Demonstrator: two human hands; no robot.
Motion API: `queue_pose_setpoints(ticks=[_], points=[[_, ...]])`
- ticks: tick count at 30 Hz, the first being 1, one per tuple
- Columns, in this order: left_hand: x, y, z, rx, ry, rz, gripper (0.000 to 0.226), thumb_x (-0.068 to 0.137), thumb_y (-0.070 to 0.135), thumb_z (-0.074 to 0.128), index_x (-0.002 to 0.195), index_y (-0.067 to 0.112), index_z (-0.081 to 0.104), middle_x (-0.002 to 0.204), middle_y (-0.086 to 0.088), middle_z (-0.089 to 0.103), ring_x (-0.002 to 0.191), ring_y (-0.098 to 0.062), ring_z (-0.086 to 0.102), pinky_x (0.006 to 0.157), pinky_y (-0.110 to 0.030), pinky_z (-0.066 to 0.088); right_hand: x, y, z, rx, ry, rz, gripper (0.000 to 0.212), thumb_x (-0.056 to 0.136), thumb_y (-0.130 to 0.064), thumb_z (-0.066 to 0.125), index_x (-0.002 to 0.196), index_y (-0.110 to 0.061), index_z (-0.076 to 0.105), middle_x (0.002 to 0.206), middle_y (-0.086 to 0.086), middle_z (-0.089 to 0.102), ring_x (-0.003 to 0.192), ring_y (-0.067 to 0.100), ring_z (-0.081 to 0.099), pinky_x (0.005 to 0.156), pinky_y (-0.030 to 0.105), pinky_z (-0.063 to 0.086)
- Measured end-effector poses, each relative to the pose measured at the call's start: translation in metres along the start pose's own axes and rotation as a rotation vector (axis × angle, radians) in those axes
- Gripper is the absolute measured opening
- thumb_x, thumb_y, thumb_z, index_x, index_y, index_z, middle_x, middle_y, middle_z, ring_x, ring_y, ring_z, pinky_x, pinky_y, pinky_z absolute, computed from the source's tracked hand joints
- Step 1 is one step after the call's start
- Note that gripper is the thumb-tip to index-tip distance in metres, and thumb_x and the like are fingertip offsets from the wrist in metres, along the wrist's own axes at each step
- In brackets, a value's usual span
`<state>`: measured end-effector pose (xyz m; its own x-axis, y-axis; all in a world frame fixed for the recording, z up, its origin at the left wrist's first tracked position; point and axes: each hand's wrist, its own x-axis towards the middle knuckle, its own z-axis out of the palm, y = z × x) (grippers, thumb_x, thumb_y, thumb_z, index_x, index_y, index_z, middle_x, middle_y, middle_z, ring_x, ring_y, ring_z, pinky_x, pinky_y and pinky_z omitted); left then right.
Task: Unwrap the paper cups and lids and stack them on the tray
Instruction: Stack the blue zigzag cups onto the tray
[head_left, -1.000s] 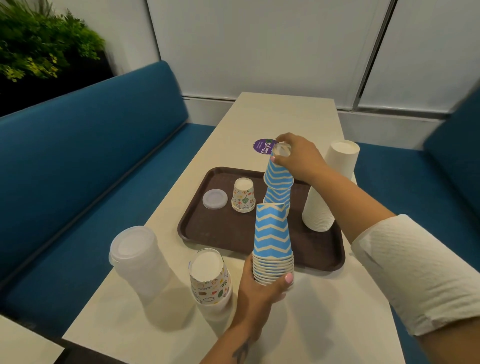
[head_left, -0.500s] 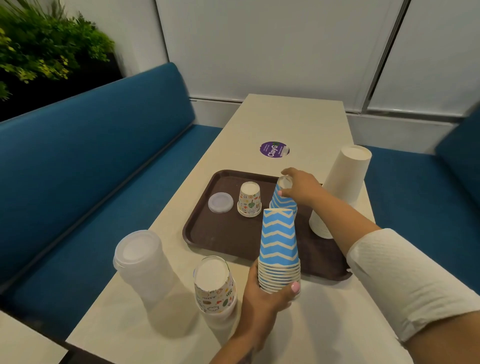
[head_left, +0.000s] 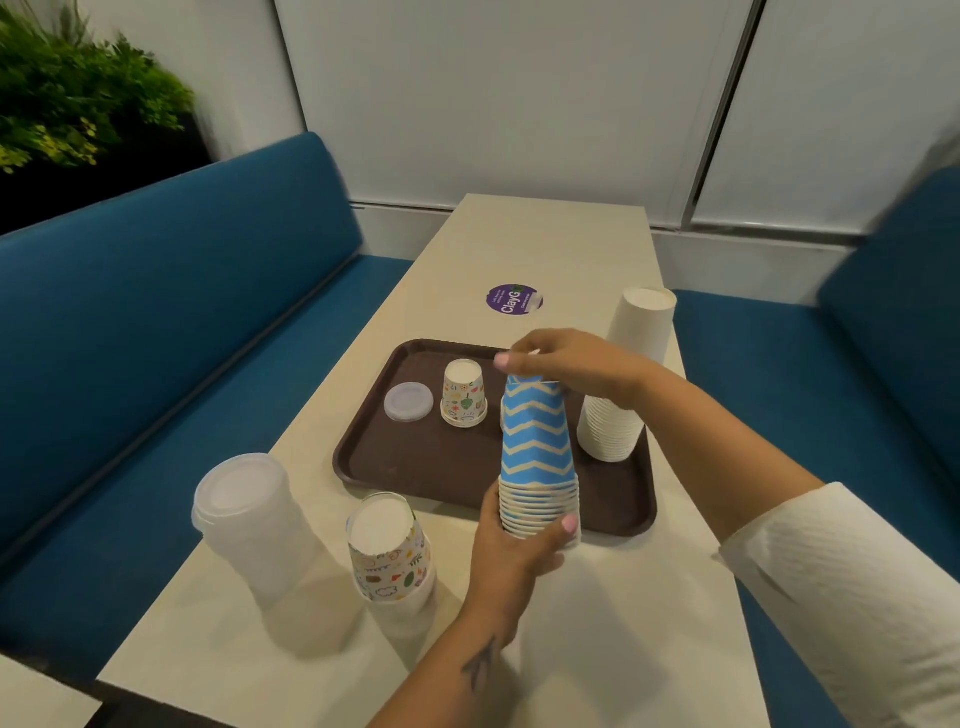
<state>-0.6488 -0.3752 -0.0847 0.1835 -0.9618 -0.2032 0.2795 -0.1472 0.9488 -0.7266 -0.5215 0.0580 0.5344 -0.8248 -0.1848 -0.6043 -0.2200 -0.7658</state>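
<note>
A stack of blue zigzag paper cups stands upside down over the near edge of the brown tray. My left hand grips the stack's lower rims. My right hand sits over the stack's top, fingers curled on the top cup. On the tray are one clear lid and one upside-down patterned cup. A tall stack of white cups stands at the tray's right side. Anything right behind the blue stack is hidden.
On the table near me stand a wrapped stack of clear lids and a patterned cup stack in a clear sleeve. A purple sticker lies beyond the tray. Blue benches flank the narrow table.
My right hand lifted one blue cup off the stack, lowered it to the tray behind the stack, then came back to the stack's top. My left hand kept its grip.
</note>
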Motion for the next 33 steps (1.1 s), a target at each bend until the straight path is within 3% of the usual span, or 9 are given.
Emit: queue_pose_setpoints(ticks=[4, 13, 17, 20, 24, 28, 33], points=[[-0.002, 0.004, 0.004, 0.014, -0.006, 0.018, 0.079, 0.05, 0.041, 0.085, 0.121, 0.028, 0.053, 0.106, -0.001, 0.07, 0.095, -0.023, 0.07, 0.075, -0.038, 0.06, -0.006, 0.001, 0.003, -0.093, -0.051, 0.036, 0.047, 0.08, -0.049, 0.07, 0.118, -0.022, 0.059, 0.114, 0.001, 0.057, 0.103, 0.022, 0.059, 0.081, 0.032, 0.055], [-0.005, 0.006, 0.002, 0.037, -0.025, 0.028, 0.083, 0.052, 0.043, 0.084, 0.126, 0.027, 0.051, 0.11, 0.0, 0.069, 0.096, -0.02, 0.07, 0.076, -0.037, 0.059, -0.005, -0.001, -0.003, -0.064, -0.047, 0.062, 0.049, 0.077, -0.048, 0.073, 0.116, -0.022, 0.058, 0.115, 0.003, 0.058, 0.101, 0.022, 0.061, 0.084, 0.035, 0.057], [-0.006, 0.007, 0.0, 0.019, -0.015, 0.012, 0.08, 0.048, 0.043, 0.085, 0.121, 0.031, 0.054, 0.109, 0.001, 0.07, 0.096, -0.02, 0.07, 0.073, -0.033, 0.059, -0.001, -0.006, -0.01, -0.056, -0.008, 0.031, 0.035, 0.076, -0.051, 0.072, 0.1, -0.028, 0.06, 0.113, 0.001, 0.061, 0.097, 0.017, 0.061, 0.079, 0.032, 0.058], [-0.008, 0.005, -0.002, 0.012, -0.011, 0.005, 0.079, 0.047, 0.042, 0.085, 0.119, 0.031, 0.055, 0.106, 0.002, 0.071, 0.093, -0.019, 0.071, 0.07, -0.03, 0.058, 0.001, -0.01, -0.015, -0.056, 0.004, 0.023, 0.029, 0.074, -0.055, 0.071, 0.091, -0.034, 0.059, 0.113, 0.0, 0.062, 0.098, 0.018, 0.062, 0.083, 0.036, 0.058], [-0.012, 0.002, -0.004, 0.02, -0.013, 0.006, 0.078, 0.047, 0.042, 0.084, 0.118, 0.03, 0.055, 0.106, 0.002, 0.071, 0.094, -0.019, 0.071, 0.071, -0.032, 0.059, 0.004, -0.019, -0.022, -0.057, 0.052, 0.01, 0.032, 0.078, -0.052, 0.069, 0.097, -0.028, 0.061, 0.115, 0.003, 0.06, 0.103, 0.022, 0.061, 0.087, 0.039, 0.056], [-0.013, -0.001, -0.006, 0.02, -0.01, -0.002, 0.078, 0.049, 0.042, 0.084, 0.119, 0.029, 0.055, 0.107, 0.002, 0.071, 0.096, -0.02, 0.07, 0.072, -0.032, 0.059, 0.007, -0.026, -0.029, -0.028, 0.123, 0.005, 0.042, 0.078, -0.051, 0.07, 0.106, -0.021, 0.06, 0.112, 0.004, 0.06, 0.099, 0.021, 0.061, 0.075, 0.031, 0.056], [-0.013, -0.006, -0.009, 0.023, -0.024, -0.02, 0.074, 0.052, 0.04, 0.085, 0.119, 0.03, 0.055, 0.106, 0.004, 0.071, 0.096, -0.021, 0.07, 0.073, -0.032, 0.059, 0.015, -0.033, -0.04, 0.04, 0.282, -0.05, 0.04, 0.077, -0.049, 0.072, 0.102, -0.02, 0.062, 0.107, 0.005, 0.065, 0.094, 0.018, 0.063, 0.077, 0.032, 0.057]])
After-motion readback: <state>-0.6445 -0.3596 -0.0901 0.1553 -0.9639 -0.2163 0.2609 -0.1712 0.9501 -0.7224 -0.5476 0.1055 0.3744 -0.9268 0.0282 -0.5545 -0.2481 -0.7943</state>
